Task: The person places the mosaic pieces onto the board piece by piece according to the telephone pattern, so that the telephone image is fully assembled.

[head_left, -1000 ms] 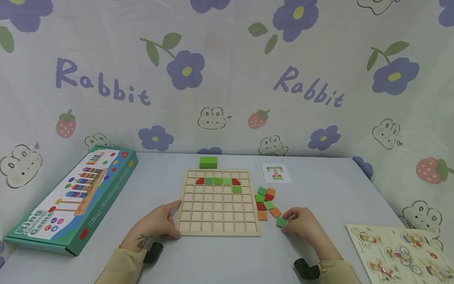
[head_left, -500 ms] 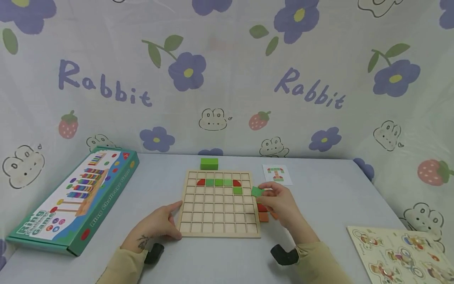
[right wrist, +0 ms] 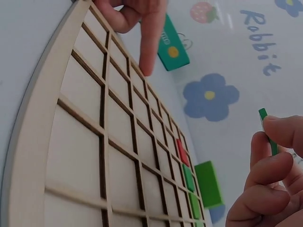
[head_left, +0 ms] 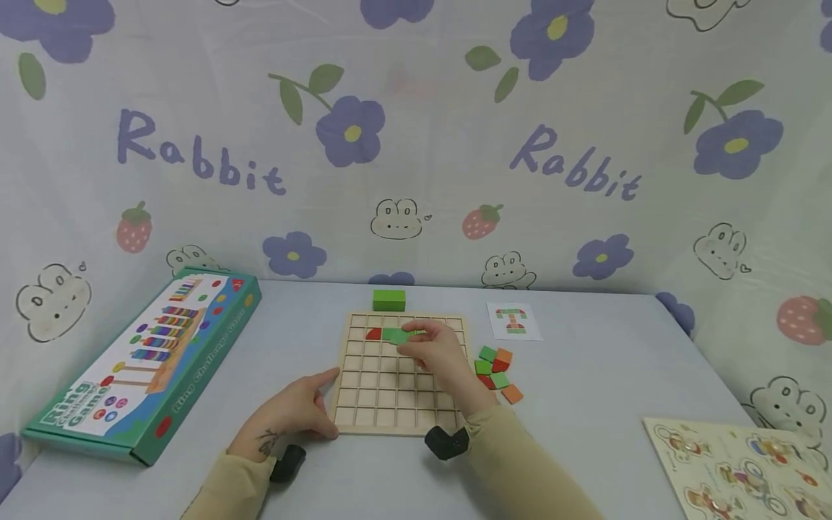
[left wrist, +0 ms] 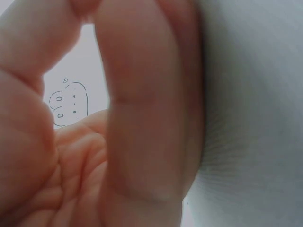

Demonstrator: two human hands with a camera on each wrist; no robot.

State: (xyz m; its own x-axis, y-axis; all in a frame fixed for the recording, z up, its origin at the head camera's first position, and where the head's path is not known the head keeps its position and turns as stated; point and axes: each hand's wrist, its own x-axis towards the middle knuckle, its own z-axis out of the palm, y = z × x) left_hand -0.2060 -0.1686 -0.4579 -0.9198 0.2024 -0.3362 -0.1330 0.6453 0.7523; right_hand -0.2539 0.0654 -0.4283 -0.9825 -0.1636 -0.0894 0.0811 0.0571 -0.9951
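Note:
My right hand (head_left: pixel 438 357) pinches a green square tile (head_left: pixel 398 336) between thumb and fingers, above the upper rows of a wooden grid board (head_left: pixel 383 430). In the right wrist view the green tile (right wrist: pixel 274 146) shows edge-on, held apart from the board. A red quarter-round tile (head_left: pixel 374 334) lies in a cell near the board's top left, with green tiles (right wrist: pixel 188 177) beside it; the right hand hides other placed tiles in the head view. The thumb and extended index finger of my left hand (head_left: pixel 286 408) touch the board's left edge.
Several loose green, red and orange tiles (head_left: pixel 500 380) lie right of the board. Behind them is a pattern card (head_left: pixel 520 332). A green block (head_left: pixel 388 300) stands behind the board. At left lies a game box (head_left: pixel 149 361); at right, a picture puzzle board (head_left: pixel 741 462).
My right hand has carried the green tile from beside the loose tiles leftward over the board's upper rows. My left hand stays at the board's edge.

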